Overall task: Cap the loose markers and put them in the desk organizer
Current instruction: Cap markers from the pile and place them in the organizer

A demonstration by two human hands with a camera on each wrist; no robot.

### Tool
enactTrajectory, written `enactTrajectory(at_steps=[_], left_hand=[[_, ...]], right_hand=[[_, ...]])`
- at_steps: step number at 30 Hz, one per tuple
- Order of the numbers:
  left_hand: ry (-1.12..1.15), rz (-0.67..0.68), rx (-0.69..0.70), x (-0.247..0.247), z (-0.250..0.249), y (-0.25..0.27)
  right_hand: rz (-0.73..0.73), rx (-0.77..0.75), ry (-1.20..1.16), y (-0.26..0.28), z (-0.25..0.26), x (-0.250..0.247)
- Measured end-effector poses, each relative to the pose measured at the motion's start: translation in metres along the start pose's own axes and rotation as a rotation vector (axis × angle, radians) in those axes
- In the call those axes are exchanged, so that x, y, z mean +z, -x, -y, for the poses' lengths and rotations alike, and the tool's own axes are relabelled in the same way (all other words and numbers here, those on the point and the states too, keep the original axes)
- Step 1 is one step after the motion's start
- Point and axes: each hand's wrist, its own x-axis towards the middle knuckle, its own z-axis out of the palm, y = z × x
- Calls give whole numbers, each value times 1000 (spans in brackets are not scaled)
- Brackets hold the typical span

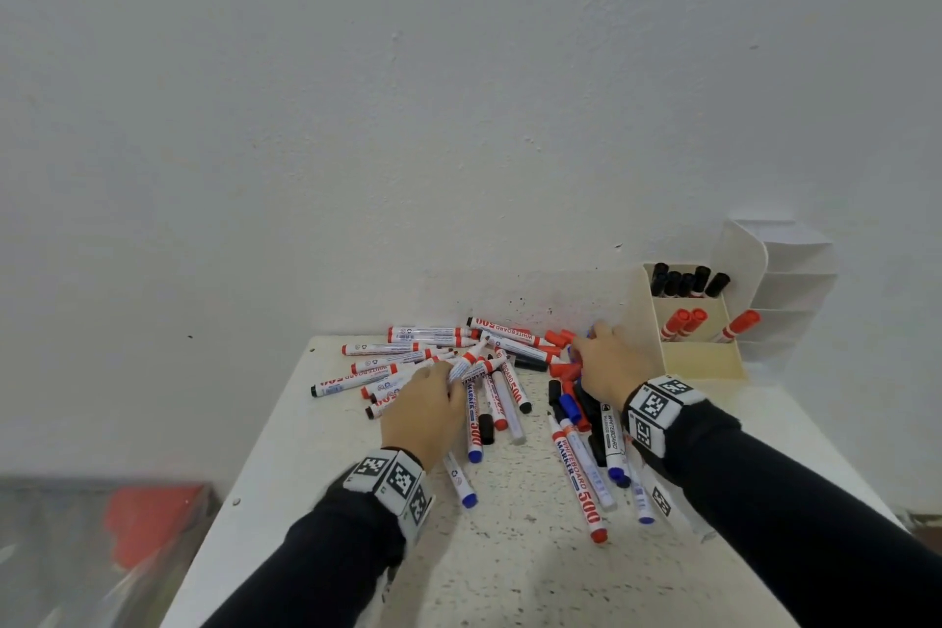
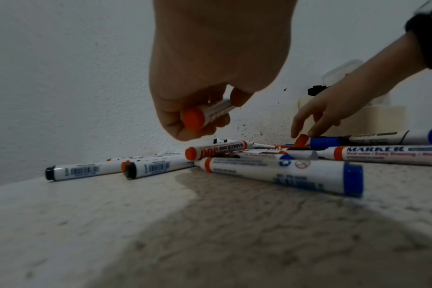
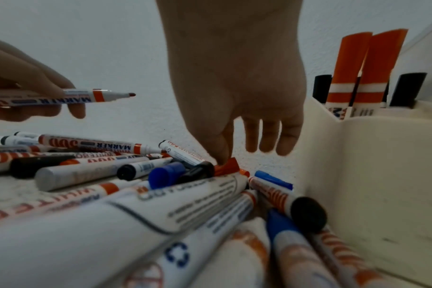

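Many white whiteboard markers (image 1: 408, 349) with red, blue or black ends lie piled on the table, with loose caps (image 1: 567, 403) among them. My left hand (image 1: 442, 384) holds an uncapped red marker (image 3: 62, 99) lifted above the pile, tip pointing right. My right hand (image 3: 223, 155) reaches down beside the organizer, thumb and forefinger pinching a red cap (image 3: 227, 166) that still lies on the heap; the other fingers hang straight. The cream desk organizer (image 1: 703, 358) stands at the back right, holding capped black markers (image 1: 685, 282) and capped red markers (image 1: 685, 321).
The speckled white table (image 1: 509, 561) meets the wall behind the pile. Its left edge drops off to a floor with a red object (image 1: 153, 520). White tiered shelves (image 1: 795, 291) stand behind the organizer. Markers also lie under my right wrist (image 1: 611, 454).
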Motion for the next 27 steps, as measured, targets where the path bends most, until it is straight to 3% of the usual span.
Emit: enactTrajectory(at_steps=[3,6,14,18,22,24,27], left_hand=[[50,27,10,4,-4,0],[58,73,13,6,-8,2],[71,79,20,8,-6,6],[57,75,4,9,-2,7],[35,75,2,10,-1,9],[35,78,1,10,0,10],[33,80,1,12,-2,11]], right_hand=[[-9,-50,27,0,7,-2],[62,-12,58,-4,10,2],[64,17,77,-4,12,8],[10,22,-151,0,13,0],[-120,36,-544,4,15,-10],[-162,-19,-731,10,20,-14],[-195,-106,-795,16,29,-18]])
